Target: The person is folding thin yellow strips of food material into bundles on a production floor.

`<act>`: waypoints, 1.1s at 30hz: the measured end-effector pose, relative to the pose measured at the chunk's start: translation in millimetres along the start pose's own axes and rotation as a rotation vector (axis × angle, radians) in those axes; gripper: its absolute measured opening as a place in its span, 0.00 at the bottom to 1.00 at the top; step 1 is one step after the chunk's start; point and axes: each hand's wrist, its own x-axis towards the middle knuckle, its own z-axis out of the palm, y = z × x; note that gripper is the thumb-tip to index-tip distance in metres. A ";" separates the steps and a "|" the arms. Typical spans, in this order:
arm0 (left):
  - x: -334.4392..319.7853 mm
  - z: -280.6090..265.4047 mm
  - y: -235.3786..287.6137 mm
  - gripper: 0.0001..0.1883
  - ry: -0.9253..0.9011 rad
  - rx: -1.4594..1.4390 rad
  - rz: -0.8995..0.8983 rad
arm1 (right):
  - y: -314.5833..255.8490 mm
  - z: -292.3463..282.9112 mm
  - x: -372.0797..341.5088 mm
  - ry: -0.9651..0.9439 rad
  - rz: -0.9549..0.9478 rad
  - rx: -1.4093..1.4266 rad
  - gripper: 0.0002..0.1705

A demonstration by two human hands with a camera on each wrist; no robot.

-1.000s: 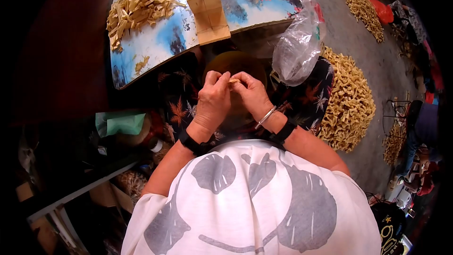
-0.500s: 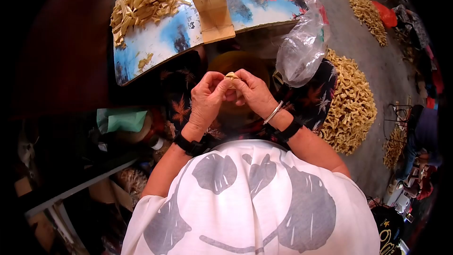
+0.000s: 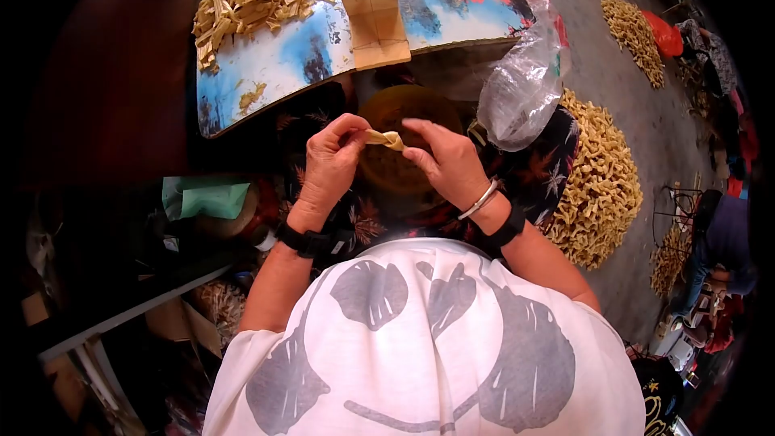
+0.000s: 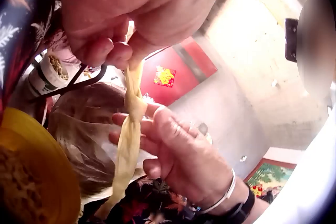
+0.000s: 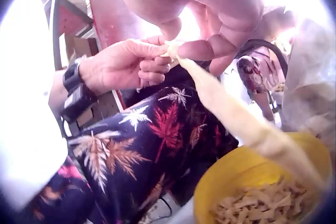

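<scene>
My left hand (image 3: 329, 157) pinches one end of a pale yellow strip (image 3: 387, 139) with a knot in it. Below the knot the strip (image 4: 126, 153) hangs loose in the left wrist view. My right hand (image 3: 454, 165) is just right of the knot, thumb and fingers apart; in the right wrist view one finger of that hand (image 5: 226, 8) appears to touch the knot, beside the pinching left hand (image 5: 118, 64). A yellow bowl (image 5: 207, 187) holding small pale pieces stands below the hands.
A picture-topped table (image 3: 282, 73) ahead bears a heap of strips (image 3: 258, 0) and a wooden block (image 3: 378, 24). A clear plastic bag (image 3: 521, 97) hangs at its right corner. Piles of knotted pieces (image 3: 601, 186) lie on the floor at right.
The hands have moved apart, the left one leftward and the right one rightward. The right hand's fingers have spread, and the knotted strip now shows between the hands.
</scene>
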 end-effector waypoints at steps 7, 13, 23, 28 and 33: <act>6.1 16.7 11.7 0.14 -0.107 -0.578 -0.136 | -8.4 -1.7 24.5 -0.187 0.497 0.527 0.16; -7.8 22.5 -1.6 0.08 -0.223 -0.414 -0.281 | 6.7 -4.9 29.9 -0.160 0.456 0.476 0.14; 3.9 4.8 15.3 0.11 -0.304 -0.452 -0.412 | 7.5 -16.2 39.6 -0.273 0.784 0.951 0.04; 49.8 -9.4 27.0 0.09 -0.206 -0.013 0.027 | 13.1 -26.0 88.4 -0.170 0.604 0.856 0.11; 117.7 -21.6 47.2 0.08 0.070 0.321 0.325 | 19.4 -14.7 147.2 0.062 0.341 0.467 0.12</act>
